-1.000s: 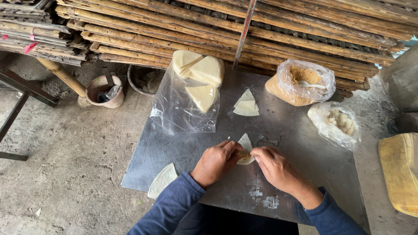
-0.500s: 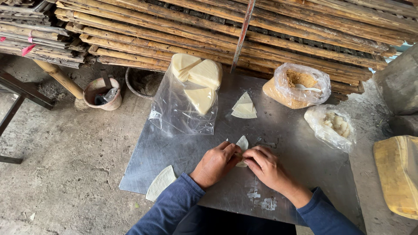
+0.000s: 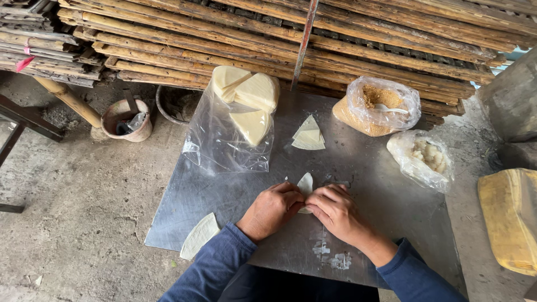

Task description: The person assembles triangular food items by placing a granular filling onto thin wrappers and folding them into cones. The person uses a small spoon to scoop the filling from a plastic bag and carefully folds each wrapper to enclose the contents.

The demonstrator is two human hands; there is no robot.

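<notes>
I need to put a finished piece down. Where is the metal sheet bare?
Bare: the metal sheet left of the left hand, below the plastic bag; also between the right hand and the lumpy bag. Crowded along the far edge.

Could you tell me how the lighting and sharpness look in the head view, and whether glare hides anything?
Head view: soft, even daylight with faint shadows under the left hand and right hand; mild sheen on the metal sheet and the clear plastic bag, hiding nothing; the dough wrapper between the hands is sharp; the edges bow slightly from the wide lens.
</notes>
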